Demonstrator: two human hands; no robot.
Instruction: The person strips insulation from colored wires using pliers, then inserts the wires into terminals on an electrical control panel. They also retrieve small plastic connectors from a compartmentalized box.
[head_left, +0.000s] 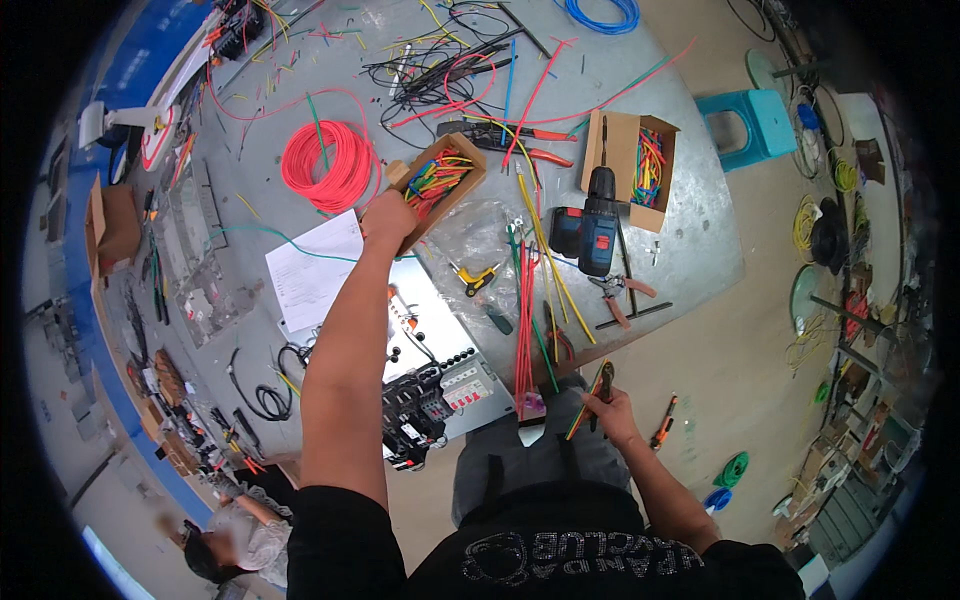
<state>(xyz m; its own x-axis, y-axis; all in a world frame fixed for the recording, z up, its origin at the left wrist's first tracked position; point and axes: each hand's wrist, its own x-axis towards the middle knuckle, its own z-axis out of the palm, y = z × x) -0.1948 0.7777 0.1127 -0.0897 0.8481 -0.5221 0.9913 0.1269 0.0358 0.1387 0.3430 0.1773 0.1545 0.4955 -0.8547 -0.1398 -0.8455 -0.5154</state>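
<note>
My left hand (389, 220) is at the near left edge of an open cardboard box (466, 191) of colored sleeve pieces (439, 174); its fingers are partly hidden, so I cannot tell what they grip. Low on the right, my right hand (611, 414) holds a dark-handled hand tool (607, 379) together with several thin red, yellow and green strips (576, 424). Red wires (526, 322) hang over the table edge beside it, their ends in a clear wrap. Below my left forearm lies a metal panel (469, 420) bearing black electrical components (412, 420). A printed sheet (315, 270) lies left of the forearm.
A cordless drill (600, 232) stands by a second cardboard box (656, 214). Around them lie a red wire coil (327, 166), red-handled cutters (551, 136), pliers (616, 300) and a yellow hex-key set (476, 281). A blue-green stool (750, 127) stands right. Another person (247, 540) is at lower left.
</note>
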